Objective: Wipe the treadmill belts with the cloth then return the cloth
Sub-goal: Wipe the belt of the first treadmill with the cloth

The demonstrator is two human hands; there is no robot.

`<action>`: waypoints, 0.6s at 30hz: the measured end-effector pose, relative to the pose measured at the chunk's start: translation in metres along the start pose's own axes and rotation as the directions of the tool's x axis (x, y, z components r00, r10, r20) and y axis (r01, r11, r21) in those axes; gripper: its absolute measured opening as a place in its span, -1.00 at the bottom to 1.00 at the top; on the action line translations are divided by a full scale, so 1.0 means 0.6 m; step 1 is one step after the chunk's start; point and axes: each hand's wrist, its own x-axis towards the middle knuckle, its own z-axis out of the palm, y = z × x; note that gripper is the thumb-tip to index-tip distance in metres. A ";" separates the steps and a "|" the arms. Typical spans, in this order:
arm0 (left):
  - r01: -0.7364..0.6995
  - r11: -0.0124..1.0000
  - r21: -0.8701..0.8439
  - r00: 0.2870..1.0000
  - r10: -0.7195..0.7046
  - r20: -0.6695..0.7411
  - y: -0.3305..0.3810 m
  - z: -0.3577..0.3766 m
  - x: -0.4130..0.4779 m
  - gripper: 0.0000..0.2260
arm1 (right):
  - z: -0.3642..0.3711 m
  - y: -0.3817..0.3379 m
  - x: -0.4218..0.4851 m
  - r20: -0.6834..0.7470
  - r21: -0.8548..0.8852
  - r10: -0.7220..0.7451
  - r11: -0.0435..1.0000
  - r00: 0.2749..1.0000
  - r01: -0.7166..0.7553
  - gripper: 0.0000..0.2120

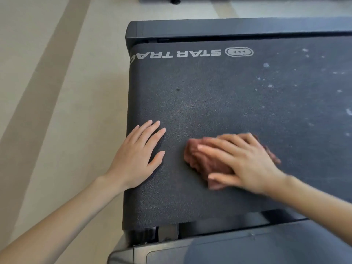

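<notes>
- We see the left hand (139, 155) lying flat on the treadmill belt (228, 92) near its left edge. The fingers are straight and slightly spread, and it holds nothing.
- The right hand (245, 164) lies palm down on the cloth (202, 159), with its fingers stretched out across it rather than curled round it. Both the hand and the cloth are blurred.
- The cloth is reddish-brown and bunched. It sits on the belt just right of the left hand without touching it, and part of it shows beyond the fingertips and below the thumb.
- The belt is dark and textured. White lettering (177, 53) reading "STAR TRA", upside down to us, runs along its far end.
- Pale specks (266, 65) dot the right part of the belt, well apart from the cloth.
- A dark end cap (209, 29) borders the belt's far end, and a grey cover (247, 248) lies at its near end.
- A beige floor (57, 92) lies to the left of the treadmill.
</notes>
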 end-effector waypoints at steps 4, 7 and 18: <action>0.008 1.000 -0.006 1.000 -0.008 -0.012 0.005 -0.001 -0.002 -0.52 | 0.017 0.063 0.102 -0.027 -0.081 0.220 0.972 0.975 -0.222 -0.41; 0.036 0.999 -0.008 0.999 -0.035 0.026 0.020 -0.007 -0.022 -0.52 | 0.028 0.041 0.130 -0.086 -0.060 0.369 0.925 0.925 -0.375 -0.43; 0.182 0.983 -0.020 0.983 -0.181 0.042 0.109 0.003 -0.201 -0.42 | 0.008 -0.074 0.051 -0.134 0.114 -0.092 0.988 0.987 0.108 -0.53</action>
